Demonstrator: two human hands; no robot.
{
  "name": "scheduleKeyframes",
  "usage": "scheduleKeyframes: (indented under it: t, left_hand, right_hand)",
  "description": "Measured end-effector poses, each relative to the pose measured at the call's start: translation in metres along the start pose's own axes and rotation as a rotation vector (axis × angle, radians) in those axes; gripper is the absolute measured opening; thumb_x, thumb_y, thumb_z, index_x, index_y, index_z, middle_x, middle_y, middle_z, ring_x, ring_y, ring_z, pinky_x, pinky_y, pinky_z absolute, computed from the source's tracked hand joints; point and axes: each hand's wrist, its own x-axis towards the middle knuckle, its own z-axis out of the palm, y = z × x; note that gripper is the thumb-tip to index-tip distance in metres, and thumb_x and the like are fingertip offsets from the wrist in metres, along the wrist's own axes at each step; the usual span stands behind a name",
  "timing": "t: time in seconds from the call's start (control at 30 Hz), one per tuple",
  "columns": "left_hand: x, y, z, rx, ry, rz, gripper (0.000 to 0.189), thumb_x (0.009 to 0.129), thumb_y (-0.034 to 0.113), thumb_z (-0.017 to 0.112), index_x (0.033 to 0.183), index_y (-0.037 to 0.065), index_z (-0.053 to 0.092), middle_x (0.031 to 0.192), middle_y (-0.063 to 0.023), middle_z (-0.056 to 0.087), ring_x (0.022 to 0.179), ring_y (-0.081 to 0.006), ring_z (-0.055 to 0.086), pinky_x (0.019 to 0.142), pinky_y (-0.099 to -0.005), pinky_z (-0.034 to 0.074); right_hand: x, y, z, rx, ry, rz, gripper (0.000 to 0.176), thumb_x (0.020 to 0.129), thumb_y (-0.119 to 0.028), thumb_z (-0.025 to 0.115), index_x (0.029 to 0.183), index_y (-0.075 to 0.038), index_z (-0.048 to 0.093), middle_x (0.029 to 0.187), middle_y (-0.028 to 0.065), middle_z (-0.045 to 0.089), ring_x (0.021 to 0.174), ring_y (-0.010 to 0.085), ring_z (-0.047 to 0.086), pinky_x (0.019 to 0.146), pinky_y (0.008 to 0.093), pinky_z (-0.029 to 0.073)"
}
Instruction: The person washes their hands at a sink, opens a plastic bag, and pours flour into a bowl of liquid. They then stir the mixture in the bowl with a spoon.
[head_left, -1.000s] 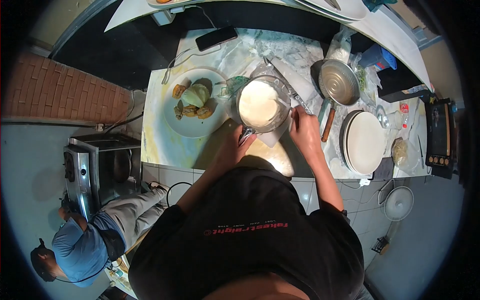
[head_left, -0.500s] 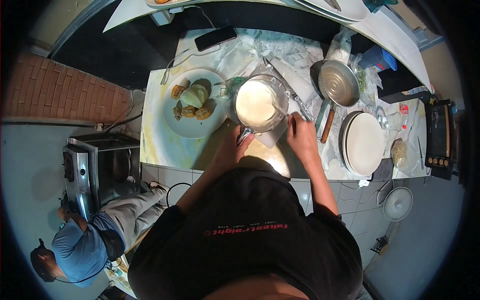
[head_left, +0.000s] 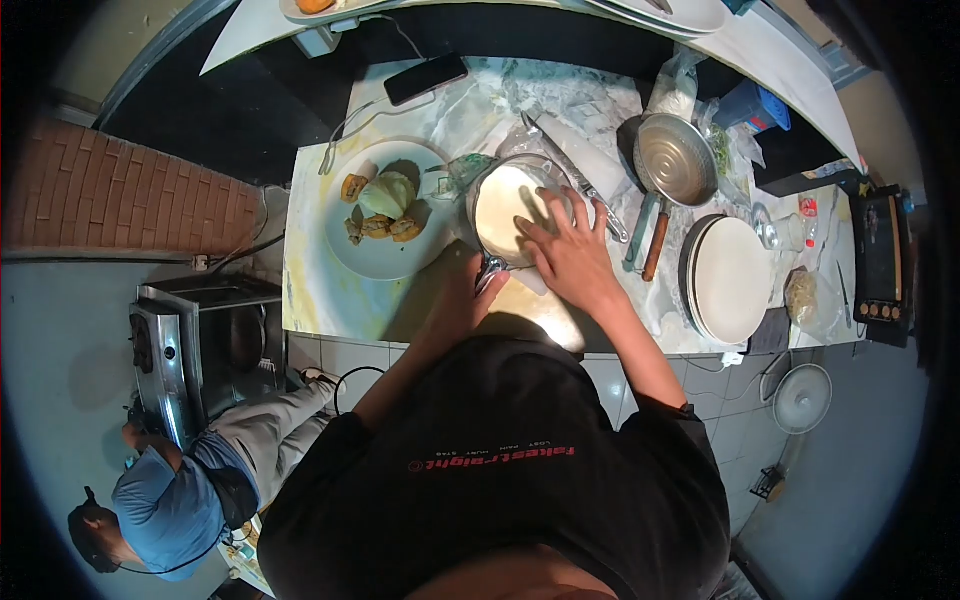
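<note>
My left hand (head_left: 466, 298) is closed around the short handle (head_left: 491, 267) of a small round pan (head_left: 473, 212) at the counter's front middle. A smooth, cream-coloured round layer (head_left: 506, 203) fills the pan. Over its right side my right hand (head_left: 578, 252) is spread, palm down, fingers apart and fingertips on or close over the pale surface. To the right of the pan lies a knife (head_left: 585, 186) with a patterned handle. A large plate (head_left: 345, 237) on the left carries a pale green cabbage piece (head_left: 388, 194) and several browned fried pieces (head_left: 405, 230).
A metal pan (head_left: 676, 160) with a wooden handle and stacked white plates (head_left: 731, 284) stand at the right. A phone (head_left: 425, 79) with a cable lies at the back, below a raised shelf (head_left: 260, 38). Another person (head_left: 170, 508) is at lower left by a stove (head_left: 160, 352).
My right hand has moved left and up from the pan's right rim, going from a pinch to spread fingers over the pale layer. My left hand keeps the handle.
</note>
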Motion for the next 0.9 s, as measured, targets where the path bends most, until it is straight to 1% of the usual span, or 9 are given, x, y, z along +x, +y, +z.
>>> scheduleKeyframes:
  t: [0.1,0.23,0.33,0.43,0.53,0.6,0.73,0.8,0.9]
  left_hand:
    - [-0.002,0.0,0.0,0.021,0.019,0.043,0.026,0.096,0.023,0.06,0.112,0.003,0.054,0.068,-0.0018,0.054,0.052,-0.0097,0.049,0.049,-0.0286,0.041]
    - [-0.003,0.004,-0.001,0.015,-0.008,-0.012,0.03,0.096,0.023,0.06,0.117,0.002,0.054,0.074,-0.0045,0.058,0.055,-0.0114,0.051,0.051,-0.0299,0.042]
    - [-0.003,-0.001,0.0,0.043,0.021,0.041,0.03,0.097,0.024,0.06,0.117,0.002,0.053,0.076,-0.0054,0.06,0.056,-0.0112,0.052,0.052,-0.0303,0.043]
    - [-0.004,0.0,0.001,0.042,0.023,0.026,0.031,0.097,0.024,0.06,0.117,0.001,0.053,0.076,-0.0055,0.06,0.056,-0.0108,0.052,0.051,-0.0301,0.043]
    - [-0.004,0.001,0.0,0.012,0.009,0.002,0.03,0.096,0.024,0.06,0.115,0.001,0.054,0.074,-0.0049,0.059,0.056,-0.0106,0.052,0.051,-0.0298,0.043]
    - [-0.003,0.002,-0.001,0.003,-0.007,-0.019,0.029,0.096,0.024,0.061,0.113,0.002,0.054,0.073,-0.0046,0.059,0.056,-0.0105,0.052,0.051,-0.0296,0.043]
    - [-0.004,0.001,0.001,0.017,-0.002,-0.026,0.028,0.096,0.025,0.061,0.11,0.002,0.054,0.071,-0.0041,0.058,0.056,-0.0103,0.053,0.051,-0.0294,0.044]
    - [-0.003,0.002,0.001,0.031,0.001,-0.001,0.028,0.096,0.025,0.061,0.111,0.002,0.054,0.071,-0.0044,0.058,0.056,-0.0104,0.053,0.051,-0.0294,0.044]
    - [-0.004,0.011,0.0,0.027,0.006,0.019,0.029,0.096,0.025,0.061,0.111,0.002,0.054,0.071,-0.0049,0.058,0.056,-0.0105,0.053,0.051,-0.0293,0.044]
  right_hand:
    - [0.002,-0.001,0.004,-0.029,-0.027,0.011,0.037,0.097,-0.04,0.051,0.125,-0.021,0.066,0.144,0.0075,0.039,0.137,0.0347,0.028,0.11,0.0615,0.019]
    - [0.002,-0.001,0.008,-0.027,-0.038,-0.005,0.039,0.097,-0.042,0.05,0.123,-0.018,0.067,0.145,0.0069,0.041,0.138,0.0361,0.03,0.109,0.0643,0.021]
    - [0.003,0.0,0.008,-0.014,-0.098,0.009,0.039,0.098,-0.042,0.048,0.123,-0.019,0.067,0.145,0.0061,0.041,0.139,0.0362,0.028,0.11,0.0649,0.021]
    - [0.003,-0.001,-0.001,-0.03,-0.043,-0.013,0.037,0.098,-0.04,0.049,0.123,-0.019,0.067,0.143,0.0076,0.042,0.136,0.0351,0.032,0.108,0.0615,0.023]
    - [0.004,0.0,-0.014,0.092,0.012,0.026,0.034,0.096,-0.035,0.052,0.122,-0.018,0.068,0.141,0.0093,0.043,0.131,0.034,0.036,0.106,0.0565,0.026]
    - [0.004,0.008,-0.012,0.402,0.051,0.058,0.032,0.094,-0.03,0.056,0.119,-0.017,0.069,0.138,0.0101,0.044,0.127,0.0334,0.038,0.104,0.0532,0.027]
    - [0.003,0.012,-0.004,0.329,0.029,0.046,0.03,0.093,-0.027,0.057,0.118,-0.016,0.07,0.139,0.0103,0.044,0.128,0.0342,0.037,0.104,0.0546,0.027]
    - [0.004,0.007,0.002,0.056,-0.031,-0.006,0.03,0.094,-0.025,0.056,0.119,-0.016,0.07,0.142,0.0116,0.039,0.131,0.0365,0.033,0.108,0.0536,0.024]
    - [0.006,0.006,0.002,0.036,-0.056,-0.001,0.029,0.093,-0.023,0.056,0.118,-0.016,0.07,0.142,0.0125,0.039,0.131,0.0368,0.033,0.108,0.0534,0.024]
